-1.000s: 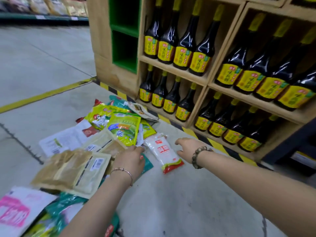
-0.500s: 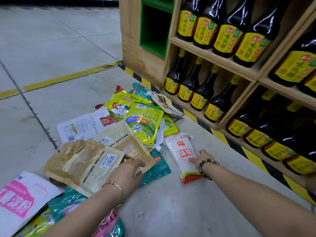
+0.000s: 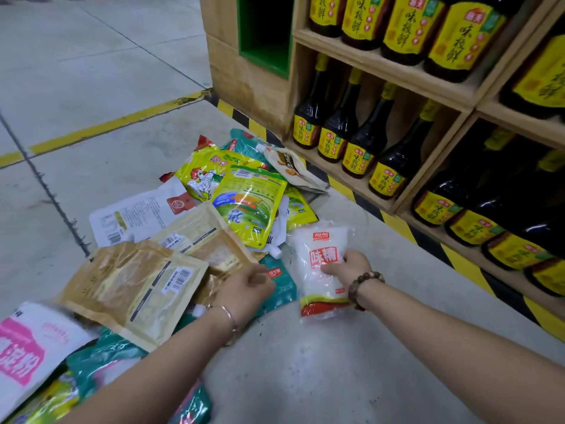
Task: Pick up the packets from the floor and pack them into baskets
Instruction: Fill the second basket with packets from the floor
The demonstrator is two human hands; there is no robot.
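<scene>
Our right hand [image 3: 345, 266] has moved further onto the white packet [image 3: 318, 289], and now its fingers curl round the packet's side, over the red words. At the lower left of the frame lies a pink and white packet [image 3: 27, 341]. Just above it, our left hand [image 3: 244, 287] is curled on the edge of the brown packets [image 3: 134, 280] and holds them up like a fan. The white packet lies on the floor [image 3: 305, 362], right of the middle. Behind our hands, in the middle of the frame, is a heap of packets with a green and yellow packet [image 3: 249, 203] on top. At the upper right, dark bottles [image 3: 363, 142] stand on a wooden shelf [image 3: 388, 67].
</scene>
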